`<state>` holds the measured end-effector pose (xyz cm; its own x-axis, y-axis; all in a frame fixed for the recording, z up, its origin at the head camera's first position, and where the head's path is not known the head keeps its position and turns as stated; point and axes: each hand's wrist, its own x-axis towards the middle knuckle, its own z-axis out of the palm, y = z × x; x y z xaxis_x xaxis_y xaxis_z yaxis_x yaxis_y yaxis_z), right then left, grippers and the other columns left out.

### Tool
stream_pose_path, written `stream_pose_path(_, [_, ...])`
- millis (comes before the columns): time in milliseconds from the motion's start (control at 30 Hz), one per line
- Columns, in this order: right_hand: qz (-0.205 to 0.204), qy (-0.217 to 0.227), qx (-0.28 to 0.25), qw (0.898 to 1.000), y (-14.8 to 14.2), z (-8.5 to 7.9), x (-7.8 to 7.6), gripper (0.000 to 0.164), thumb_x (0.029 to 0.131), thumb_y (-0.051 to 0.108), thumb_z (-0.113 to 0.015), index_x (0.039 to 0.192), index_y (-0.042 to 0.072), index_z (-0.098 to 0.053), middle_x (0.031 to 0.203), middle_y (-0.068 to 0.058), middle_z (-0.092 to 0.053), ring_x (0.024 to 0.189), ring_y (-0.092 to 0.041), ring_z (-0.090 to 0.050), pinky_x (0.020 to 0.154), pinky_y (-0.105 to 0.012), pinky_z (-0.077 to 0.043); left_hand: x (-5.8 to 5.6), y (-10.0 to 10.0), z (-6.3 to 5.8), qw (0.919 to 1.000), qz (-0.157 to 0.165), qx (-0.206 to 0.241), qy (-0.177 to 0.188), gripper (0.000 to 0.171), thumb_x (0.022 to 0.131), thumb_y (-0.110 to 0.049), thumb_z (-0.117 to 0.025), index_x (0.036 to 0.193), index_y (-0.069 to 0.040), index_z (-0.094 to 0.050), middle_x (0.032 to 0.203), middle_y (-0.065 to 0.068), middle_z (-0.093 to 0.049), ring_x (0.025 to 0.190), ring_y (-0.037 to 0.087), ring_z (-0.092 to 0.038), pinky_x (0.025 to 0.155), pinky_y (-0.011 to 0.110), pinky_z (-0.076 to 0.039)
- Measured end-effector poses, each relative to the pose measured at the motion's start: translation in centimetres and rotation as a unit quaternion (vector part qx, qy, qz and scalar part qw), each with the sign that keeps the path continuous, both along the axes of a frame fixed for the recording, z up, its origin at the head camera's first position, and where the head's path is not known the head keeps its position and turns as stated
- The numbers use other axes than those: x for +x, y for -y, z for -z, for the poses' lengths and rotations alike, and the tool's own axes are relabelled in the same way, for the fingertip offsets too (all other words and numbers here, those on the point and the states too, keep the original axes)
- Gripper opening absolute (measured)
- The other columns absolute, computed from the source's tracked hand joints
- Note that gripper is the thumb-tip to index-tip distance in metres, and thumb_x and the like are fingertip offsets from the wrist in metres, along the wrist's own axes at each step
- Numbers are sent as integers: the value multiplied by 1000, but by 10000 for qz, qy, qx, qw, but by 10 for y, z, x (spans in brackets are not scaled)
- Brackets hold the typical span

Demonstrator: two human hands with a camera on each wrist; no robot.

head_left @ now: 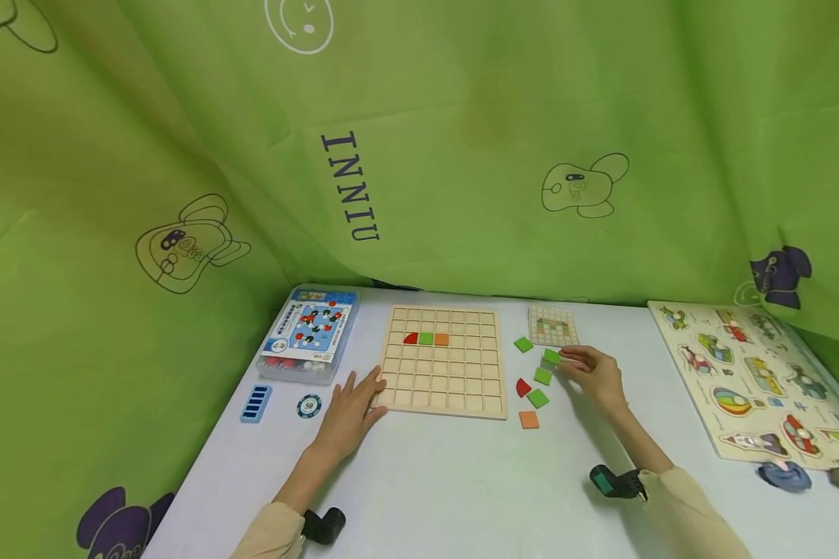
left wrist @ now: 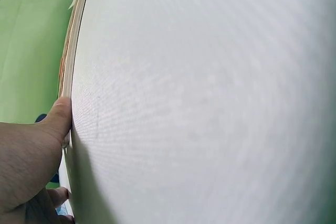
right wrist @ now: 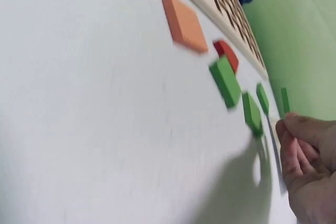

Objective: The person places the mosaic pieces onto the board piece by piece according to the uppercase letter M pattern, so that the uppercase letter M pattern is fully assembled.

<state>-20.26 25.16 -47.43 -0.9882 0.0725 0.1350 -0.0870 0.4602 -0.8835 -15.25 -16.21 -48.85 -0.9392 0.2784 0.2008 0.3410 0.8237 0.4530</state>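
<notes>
Green printed curtain (head_left: 447, 202) hangs behind a white tabletop (head_left: 433, 489); clock directions run from the middle of the wooden grid board (head_left: 443, 380). At 3 o'clock, the right hand (head_left: 594, 379) pinches a square green tile (head_left: 551, 355) between thumb and fingertips. Just beside it, from about 3 to 4 o'clock, lie five loose tiles: three green squares (head_left: 542, 376), a red quarter-circle (head_left: 523, 387) and an orange square (head_left: 528, 420). Past them, towards 2 o'clock, is a small pattern card (head_left: 559, 338). At 8 o'clock, the left hand (head_left: 348, 413), fingers spread apart, rests at the board's corner.

Around 11 o'clock, three pieces sit side by side in one row of the grid: red, green, orange. Progress looks early, about a third of the visible pieces: three placed, one in the fingers, five left. The card's picture is too small to check them against.

The right wrist view shows the tiles' thickness and the pinched one edge-on, unlike the head view. The left wrist view shows the thumb (left wrist: 60, 115) touching the board's edge, but no loose tiles.
</notes>
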Motion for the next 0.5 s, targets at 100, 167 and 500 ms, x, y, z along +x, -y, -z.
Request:
stream_pose_path(100, [-118, 136, 6, 9998, 14, 0, -6, 33, 88, 1, -67, 118, -11, -59, 114, -29, -63, 84, -7, -68, 70, -9, -50, -1, 0, 0, 10000, 20, -23, -17, 40, 92, -21, -64, 128, -5, -58, 149, 14, -39, 132, 54, -30, 102, 72, -22])
stream_pose_path(167, [-182, 200, -29, 9996, 25, 0, -11, 33, 88, 1, -67, 118, -10, -60, 114, -28, -64, 86, -9, -68, 69, -9, -50, -1, 0, 0, 10000, 27, -35, -3, 40, 92, -22, -63, 128, -6, -57, 150, 13, -38, 132, 54, -30, 102, 72, -22])
stream_pose_path(500, [-577, 189, -422, 9973, 83, 0, -35, 30, 84, -4, -69, 113, -8, -62, 111, -25, -66, 95, -31, -68, 75, -17, -54, -2, 0, 0, 9999, 4, -81, 96, 41, 93, -22, -62, 130, -5, -56, 151, 12, -37, 133, 52, -29, 103, 71, -21])
